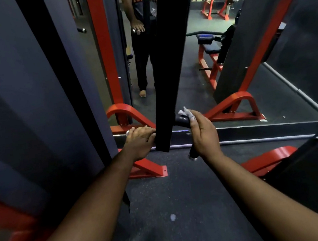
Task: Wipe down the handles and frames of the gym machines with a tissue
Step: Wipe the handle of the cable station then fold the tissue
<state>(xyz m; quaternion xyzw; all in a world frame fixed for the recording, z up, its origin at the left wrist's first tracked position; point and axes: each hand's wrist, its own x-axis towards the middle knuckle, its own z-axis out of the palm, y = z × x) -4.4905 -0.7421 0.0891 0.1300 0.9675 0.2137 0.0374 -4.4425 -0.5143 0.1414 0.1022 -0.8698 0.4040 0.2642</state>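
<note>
A black handle bar (182,120) hangs low in front of me from a wide black strap (167,60). My left hand (139,141), with a ring on one finger, grips the bar's left end just left of the strap. My right hand (202,133) wraps a crumpled grey-white tissue (187,113) around the bar's right side; the tissue sticks out above my fingers. The bar's chrome end cap (193,157) shows below my right palm. The strap hides the bar's middle.
A floor mirror (194,88) stands straight ahead and reflects me and red benches. Red frame feet (148,170) sit on the dark rubber floor on both sides. Dark upright panels (21,86) close in on the left and right. A small pale scrap (173,217) lies on the floor near me.
</note>
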